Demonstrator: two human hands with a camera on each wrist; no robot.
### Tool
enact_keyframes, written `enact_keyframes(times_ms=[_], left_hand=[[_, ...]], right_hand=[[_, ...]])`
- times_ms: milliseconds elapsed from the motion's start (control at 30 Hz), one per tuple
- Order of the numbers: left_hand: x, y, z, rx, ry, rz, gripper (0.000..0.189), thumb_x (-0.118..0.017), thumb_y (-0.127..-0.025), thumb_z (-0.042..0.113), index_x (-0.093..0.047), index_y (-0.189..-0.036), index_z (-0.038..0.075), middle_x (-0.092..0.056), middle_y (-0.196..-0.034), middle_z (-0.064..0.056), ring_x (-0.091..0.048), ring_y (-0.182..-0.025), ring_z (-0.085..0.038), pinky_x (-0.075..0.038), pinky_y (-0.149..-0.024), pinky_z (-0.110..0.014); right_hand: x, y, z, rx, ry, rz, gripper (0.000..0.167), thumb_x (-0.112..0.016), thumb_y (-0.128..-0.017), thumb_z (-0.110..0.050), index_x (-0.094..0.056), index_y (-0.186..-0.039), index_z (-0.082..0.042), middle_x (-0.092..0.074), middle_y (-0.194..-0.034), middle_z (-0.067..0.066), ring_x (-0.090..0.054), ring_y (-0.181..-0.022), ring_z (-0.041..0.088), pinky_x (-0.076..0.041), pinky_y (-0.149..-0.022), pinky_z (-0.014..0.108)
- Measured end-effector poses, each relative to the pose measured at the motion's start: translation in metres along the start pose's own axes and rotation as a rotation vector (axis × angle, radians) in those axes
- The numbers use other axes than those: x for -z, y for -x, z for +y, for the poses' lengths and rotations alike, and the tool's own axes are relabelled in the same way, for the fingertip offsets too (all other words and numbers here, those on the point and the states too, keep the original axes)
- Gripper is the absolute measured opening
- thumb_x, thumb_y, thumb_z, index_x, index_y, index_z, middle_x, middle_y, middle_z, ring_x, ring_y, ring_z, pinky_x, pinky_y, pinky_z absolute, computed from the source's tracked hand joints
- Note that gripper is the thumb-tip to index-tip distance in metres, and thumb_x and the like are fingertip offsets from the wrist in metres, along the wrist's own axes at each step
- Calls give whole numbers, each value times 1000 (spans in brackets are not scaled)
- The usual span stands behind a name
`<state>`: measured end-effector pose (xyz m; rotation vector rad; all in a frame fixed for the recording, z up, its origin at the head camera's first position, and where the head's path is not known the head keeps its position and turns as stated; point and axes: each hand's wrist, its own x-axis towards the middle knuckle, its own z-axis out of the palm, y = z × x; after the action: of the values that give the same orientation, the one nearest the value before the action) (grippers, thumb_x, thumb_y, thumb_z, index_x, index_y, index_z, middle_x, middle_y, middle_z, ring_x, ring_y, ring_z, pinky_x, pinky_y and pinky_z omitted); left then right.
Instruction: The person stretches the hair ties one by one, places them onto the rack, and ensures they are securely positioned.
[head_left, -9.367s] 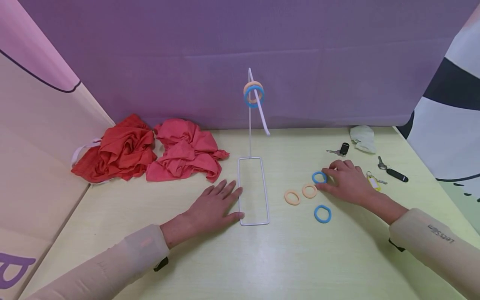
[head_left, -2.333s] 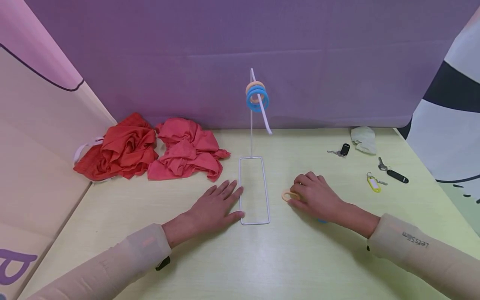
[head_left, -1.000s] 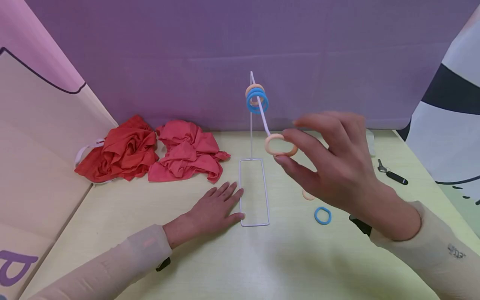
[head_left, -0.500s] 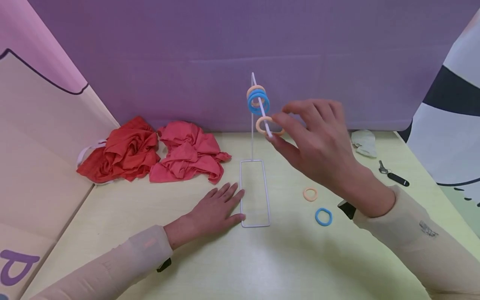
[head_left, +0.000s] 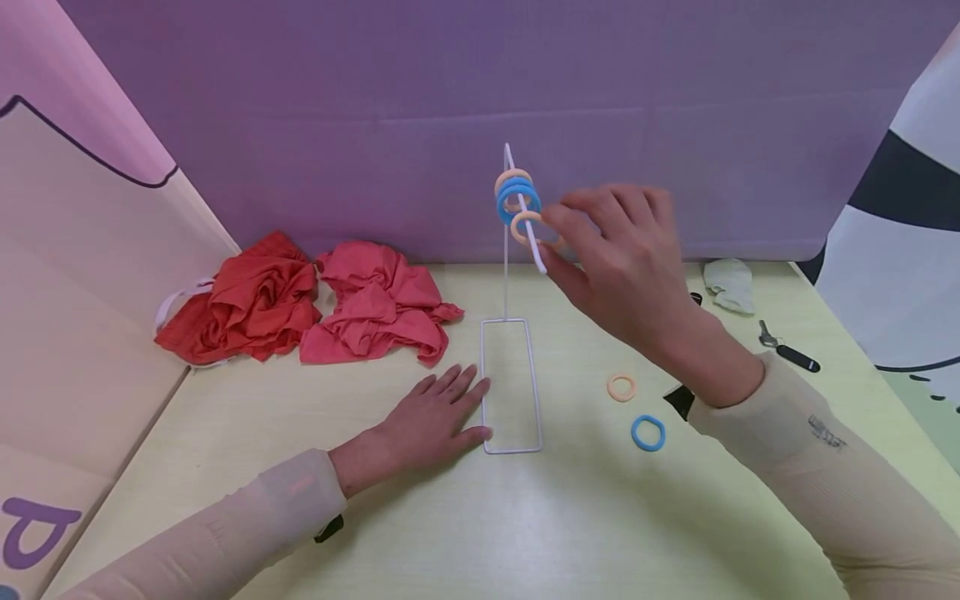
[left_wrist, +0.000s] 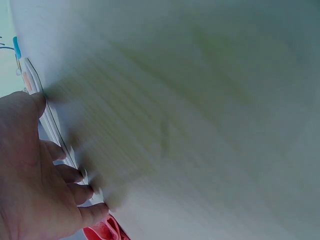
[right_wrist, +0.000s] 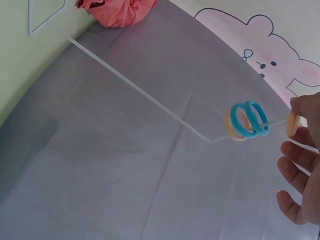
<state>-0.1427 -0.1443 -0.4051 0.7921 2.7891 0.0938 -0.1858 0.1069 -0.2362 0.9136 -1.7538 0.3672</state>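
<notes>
The white wire stand (head_left: 510, 385) carries three soft rings on its slanted arm: one peach ring and two blue rings (head_left: 517, 197) bunched near the top. The right hand (head_left: 622, 267) pinches a further peach hair tie (head_left: 526, 227) threaded on the arm just below them, thumb and fingertips closed on its rim. The left hand (head_left: 431, 418) lies flat with fingers spread, pressing the table (head_left: 525, 517) beside the stand's rectangular base. A loose peach tie (head_left: 621, 387) and a loose blue tie (head_left: 647, 432) lie on the pale wood-grain surface; crumpled red cloths (head_left: 315, 304) sit at the back left.

Cloths (head_left: 300, 304) left of stand (head_left: 512, 383)
</notes>
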Motion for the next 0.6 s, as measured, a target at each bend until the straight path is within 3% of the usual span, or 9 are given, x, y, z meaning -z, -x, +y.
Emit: enact_keyframes(times_ms=[600], left_hand=[[-1,0,-1,1,-4,3,78,-44,-99,62,-21,-161,21,-17,-169,-6,-14,-157,-30,-24,-123,-55]], right_hand=[[-20,-6,11,-50,63,-14,16,-72,-89,-16,-69,-96,-2,-65,-101,13,-57,-92,34,-38,-76,50]])
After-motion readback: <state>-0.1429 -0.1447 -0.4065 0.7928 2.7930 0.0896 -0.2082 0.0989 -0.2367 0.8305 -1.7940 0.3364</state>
